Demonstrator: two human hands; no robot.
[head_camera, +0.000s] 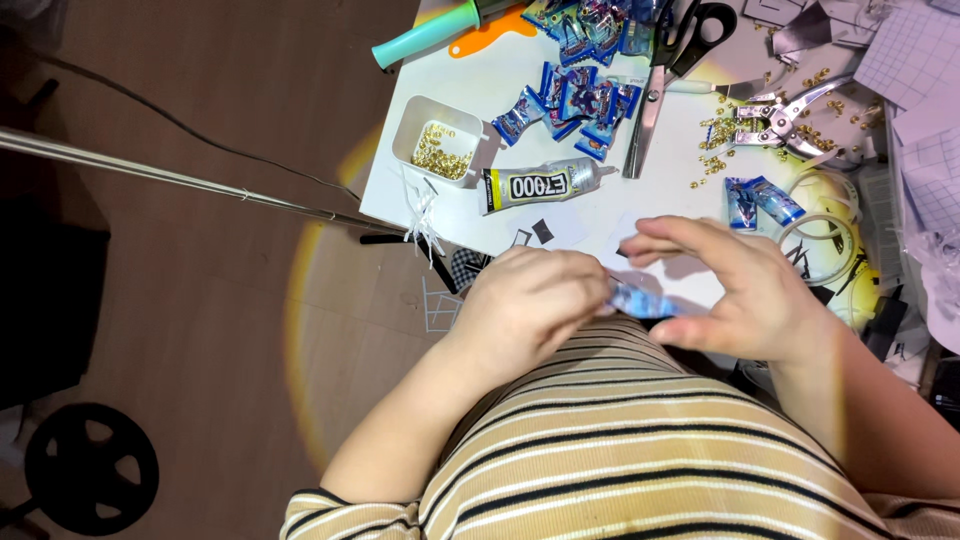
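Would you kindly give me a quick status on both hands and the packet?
Left hand and right hand both pinching the small blue packet above the lap. Glue tube and table edge just ahead. Nothing between the hands.

Glossy blue foil packet (640, 298)

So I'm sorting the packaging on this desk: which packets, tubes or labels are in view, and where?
Glue tube: table centre, lying flat, grey with black-and-yellow label.
Blue packets: heaped above the tube, small, shiny.
Lone blue packet: right, near the punch pliers.
Small blue packet: pinched between left hand and right hand.
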